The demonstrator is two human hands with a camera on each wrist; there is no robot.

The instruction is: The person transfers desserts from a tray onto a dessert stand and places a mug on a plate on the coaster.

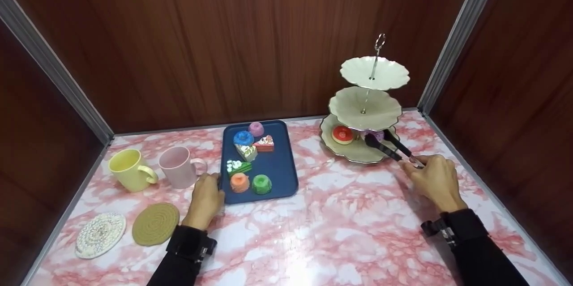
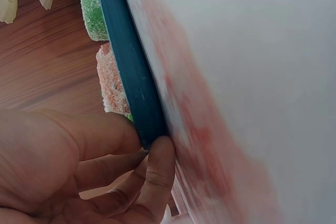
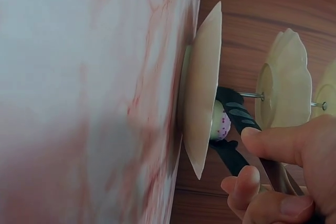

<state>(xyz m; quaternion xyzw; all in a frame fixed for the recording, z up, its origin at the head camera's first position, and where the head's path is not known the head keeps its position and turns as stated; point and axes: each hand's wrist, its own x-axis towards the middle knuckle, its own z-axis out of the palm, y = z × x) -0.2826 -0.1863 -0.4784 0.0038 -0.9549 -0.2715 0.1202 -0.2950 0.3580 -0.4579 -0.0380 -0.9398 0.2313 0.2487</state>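
R grip (image 1: 433,179) holds tongs (image 3: 240,115); L grip (image 1: 207,196) pinches tray (image 1: 282,165). Purple doughnut (image 3: 224,125), bottom plate (image 1: 358,154), 3 o'clock from red doughnut (image 1: 343,135): prob. light, maybe squishy; best held gently by its sides.

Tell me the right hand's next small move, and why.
Probably loosen the right hand to let the tongs open: their tips flank the purple donut, which sits within the rim of the bottom plate, near the red donut.
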